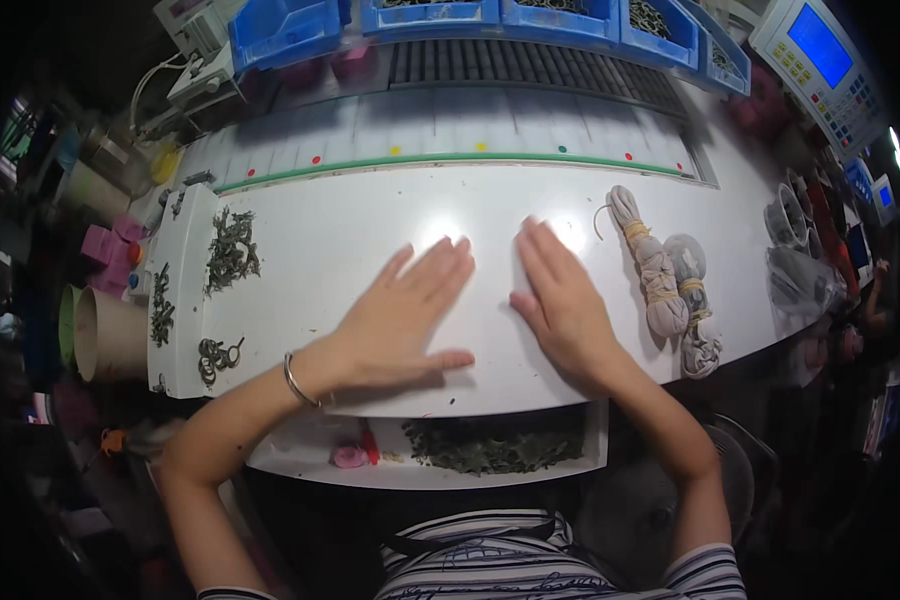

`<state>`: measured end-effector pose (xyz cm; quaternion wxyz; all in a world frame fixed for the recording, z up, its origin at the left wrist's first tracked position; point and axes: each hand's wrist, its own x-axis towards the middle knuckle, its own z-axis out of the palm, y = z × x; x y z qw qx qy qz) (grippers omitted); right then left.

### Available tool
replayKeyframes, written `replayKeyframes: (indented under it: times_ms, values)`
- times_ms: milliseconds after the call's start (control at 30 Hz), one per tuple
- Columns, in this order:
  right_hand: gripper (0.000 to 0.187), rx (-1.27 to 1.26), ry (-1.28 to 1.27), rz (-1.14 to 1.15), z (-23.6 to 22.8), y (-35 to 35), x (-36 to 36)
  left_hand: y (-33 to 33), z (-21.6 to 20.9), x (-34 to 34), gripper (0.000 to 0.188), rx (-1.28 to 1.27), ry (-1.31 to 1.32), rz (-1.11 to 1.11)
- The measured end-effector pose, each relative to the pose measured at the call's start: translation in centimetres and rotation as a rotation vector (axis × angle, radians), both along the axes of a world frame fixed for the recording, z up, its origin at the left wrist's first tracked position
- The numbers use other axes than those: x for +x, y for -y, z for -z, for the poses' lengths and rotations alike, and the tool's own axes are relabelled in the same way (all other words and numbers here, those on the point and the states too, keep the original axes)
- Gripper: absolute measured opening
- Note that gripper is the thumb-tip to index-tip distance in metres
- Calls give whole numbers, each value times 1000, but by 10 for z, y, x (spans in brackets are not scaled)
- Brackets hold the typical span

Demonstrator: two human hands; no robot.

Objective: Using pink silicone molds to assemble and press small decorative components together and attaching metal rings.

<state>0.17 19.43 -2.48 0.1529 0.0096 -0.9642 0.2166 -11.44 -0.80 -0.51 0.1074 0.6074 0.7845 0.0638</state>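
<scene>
My left hand (395,318) is over the white tabletop (490,350), palm down, its fingers stretched and thumb spread. Opposite it, my right hand (567,308) is also flat with straight fingers, tilted toward the left one. Neither holds anything; whether the palms touch the surface I cannot tell. Left of my left hand lie a pile of small dark metal pieces (232,250) and a few metal rings (218,358). To the right of my right hand are a pale banded bundle (655,270) and a grey-and-white bundle (692,300), both tied with yellowish bands.
Below the table edge, an open drawer (598,440) holds many dark small parts (490,448) and a pink round item (350,457). Blue bins (430,18) line the back behind a green strip (440,160). A control panel (820,60) stands far right, a tan bin (115,335) left.
</scene>
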Motion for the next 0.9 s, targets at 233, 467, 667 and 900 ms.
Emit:
replayKeyframes:
  times_ms: [233, 467, 667, 900]
  values:
    - [47, -311, 149, -310, -14, 30, 83, 38, -1, 85, 100, 57, 315, 152]
    - [19, -713, 151, -198, -32, 20, 118, 53, -26, 91, 39, 529, 606, 43]
    - [17, -670, 17, -161, -30, 26, 107, 46, -118, 91, 13, 1083, 1007, 20]
    - [15, -586, -48, -214, -16, 52, 112, 100, -139, 120, 10, 1345, 1055, 220]
